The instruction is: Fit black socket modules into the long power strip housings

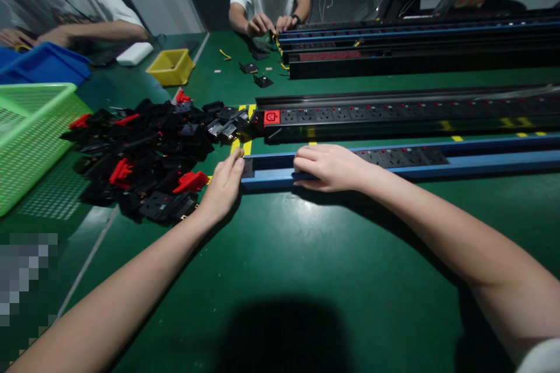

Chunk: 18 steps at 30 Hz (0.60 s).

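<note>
A long blue power strip housing (271,181) lies across the table in front of me. My left hand (223,183) closes around its left end, fingertips at the far edge, beside a black socket module (248,167) seated there. Farther right, my right hand (326,168) is curled across the channel, its thumb low on the near side. A row of black socket modules (402,157) in the channel runs right from behind that hand. Whether its fingers also press a module is hidden. Between the hands, a stretch of bare blue channel shows.
Left of the housing is a pile of loose black modules (157,140), some red, beside a green basket (39,140). A black power strip (394,128) lies parallel behind. Yellow (170,67) and blue bins (48,64) stand farther back. Two people sit across, one handling wires by more strips.
</note>
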Available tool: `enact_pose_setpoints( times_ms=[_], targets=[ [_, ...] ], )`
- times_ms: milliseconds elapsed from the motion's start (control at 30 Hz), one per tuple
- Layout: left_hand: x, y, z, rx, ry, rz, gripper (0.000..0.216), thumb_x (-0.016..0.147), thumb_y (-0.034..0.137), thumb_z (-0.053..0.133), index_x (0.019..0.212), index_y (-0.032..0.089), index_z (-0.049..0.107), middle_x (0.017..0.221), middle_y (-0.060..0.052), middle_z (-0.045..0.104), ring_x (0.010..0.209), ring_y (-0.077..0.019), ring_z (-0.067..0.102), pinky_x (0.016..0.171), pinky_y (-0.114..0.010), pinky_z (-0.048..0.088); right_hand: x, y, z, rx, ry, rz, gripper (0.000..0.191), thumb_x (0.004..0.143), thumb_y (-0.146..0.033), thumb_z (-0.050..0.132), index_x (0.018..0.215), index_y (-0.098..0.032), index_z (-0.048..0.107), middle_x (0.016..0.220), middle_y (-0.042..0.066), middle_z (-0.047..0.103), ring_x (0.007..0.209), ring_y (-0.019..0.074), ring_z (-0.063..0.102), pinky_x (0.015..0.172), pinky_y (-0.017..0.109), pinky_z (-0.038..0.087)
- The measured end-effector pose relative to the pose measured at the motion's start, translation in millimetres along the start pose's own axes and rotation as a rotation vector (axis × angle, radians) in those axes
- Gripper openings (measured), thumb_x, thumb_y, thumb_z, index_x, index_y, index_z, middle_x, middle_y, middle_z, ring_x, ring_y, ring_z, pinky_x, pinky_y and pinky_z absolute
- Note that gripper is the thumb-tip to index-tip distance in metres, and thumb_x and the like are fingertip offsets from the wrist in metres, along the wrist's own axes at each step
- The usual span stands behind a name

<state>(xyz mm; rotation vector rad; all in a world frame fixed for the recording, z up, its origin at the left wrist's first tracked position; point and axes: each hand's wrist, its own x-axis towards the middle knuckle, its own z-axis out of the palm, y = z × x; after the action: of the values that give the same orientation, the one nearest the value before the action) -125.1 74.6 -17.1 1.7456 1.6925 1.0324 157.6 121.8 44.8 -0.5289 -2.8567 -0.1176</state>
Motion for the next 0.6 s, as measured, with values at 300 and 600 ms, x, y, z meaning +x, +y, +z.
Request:
enact_pose_setpoints(
  times_ms=[300,600],
  targets=[
    [-0.5,4.6,-1.4,0.010,-0.041,-0.037,0.069,0.092,0.059,0.049,0.149,0.021,0.042,0.150,-0.015,0.049,0.140,-0.0322,0.043,0.118,-0.053,0.028,0.9,-0.9,-2.3,-0.007,-0.016,0.004,0.026,0.098,-0.041,0.050,0.097,-0.017,0.058,0.097,0.009,0.063,0.082,0.0191,0.055,0.069,0.030,0.034],
    [0.0,1.9,-1.7,-0.025,-0.058,-0.052,0.075,0.090,0.061,0.050,0.153,0.021,0.037,0.150,-0.016,0.048,0.142,-0.0338,0.041,0.117,-0.051,0.030,3.0,-2.6,-3.8,-0.016,-0.035,0.014,0.027,0.097,-0.042,0.051,0.096,-0.017,0.059,0.096,0.009,0.063,0.082,0.0193,0.055,0.068,0.030,0.035]
  ],
)
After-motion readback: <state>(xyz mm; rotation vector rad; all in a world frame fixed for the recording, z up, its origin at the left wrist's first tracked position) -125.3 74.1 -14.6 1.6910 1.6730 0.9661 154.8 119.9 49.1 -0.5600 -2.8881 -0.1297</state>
